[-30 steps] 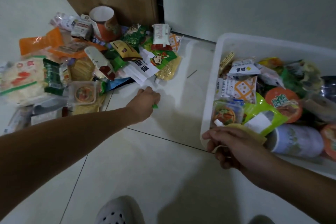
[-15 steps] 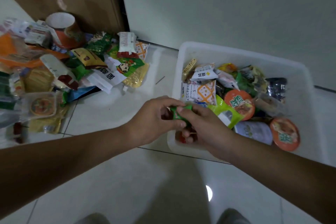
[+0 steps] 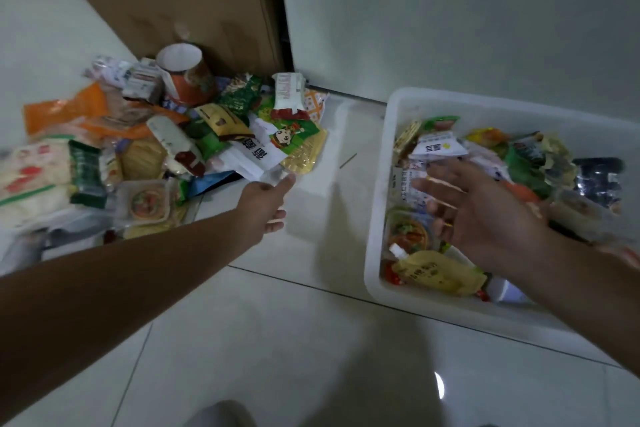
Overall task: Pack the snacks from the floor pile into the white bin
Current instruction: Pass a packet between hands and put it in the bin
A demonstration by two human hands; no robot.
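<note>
A pile of snack packets (image 3: 166, 149) lies on the tiled floor at the left, against a cardboard box. The white bin (image 3: 375, 218) stands at the right, holding several packets and cups. My left hand (image 3: 266, 204) reaches toward the pile's near edge, its thumb next to a white packet with dark characters (image 3: 258, 158); it holds nothing. Over the bin hovers my right hand (image 3: 485, 208), fingers spread and empty, above a yellow spouted pouch (image 3: 436, 272).
A tall cardboard box (image 3: 180, 0) stands behind the pile, next to a pale wall (image 3: 450, 10). An orange and white cup (image 3: 185, 76) tops the pile. A thin stick (image 3: 348, 160) lies on the floor between pile and bin. A shoe (image 3: 221, 414) shows at the bottom.
My hands met over the bin's near corner with a small green packet half a second ago. Now they are apart: the left is back at the pile and the right is spread empty over the bin.
</note>
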